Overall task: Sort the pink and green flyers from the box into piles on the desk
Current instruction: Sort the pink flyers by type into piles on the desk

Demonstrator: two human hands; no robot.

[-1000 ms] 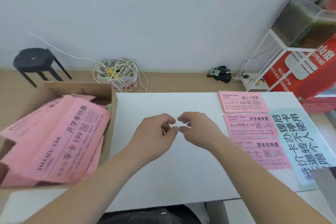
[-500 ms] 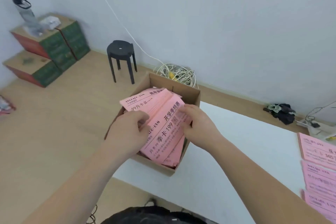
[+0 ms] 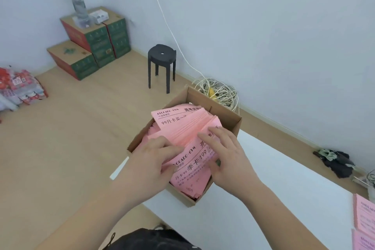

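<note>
An open cardboard box (image 3: pixel 233 116) sits on the left end of the white desk (image 3: pixel 263 184), filled with a thick stack of pink flyers (image 3: pixel 182 122). My left hand (image 3: pixel 150 166) rests on the stack's left side, fingers pressed onto the flyers. My right hand (image 3: pixel 229 158) lies on the right side, fingers spread over the top flyer, thumb under its edge. No green flyer shows. Sorted pink piles (image 3: pixel 364 217) lie at the desk's far right edge.
A black stool (image 3: pixel 161 65) and a coil of white cable (image 3: pixel 219 92) stand on the wooden floor behind the box. Stacked cartons (image 3: pixel 95 42) with a bottle on top sit in the corner. Dark cloth (image 3: pixel 336 161) lies by the wall.
My hands left the middle of the desk and went left into the box. They now lie deeper on the pink stack, and the view has turned left with them.
</note>
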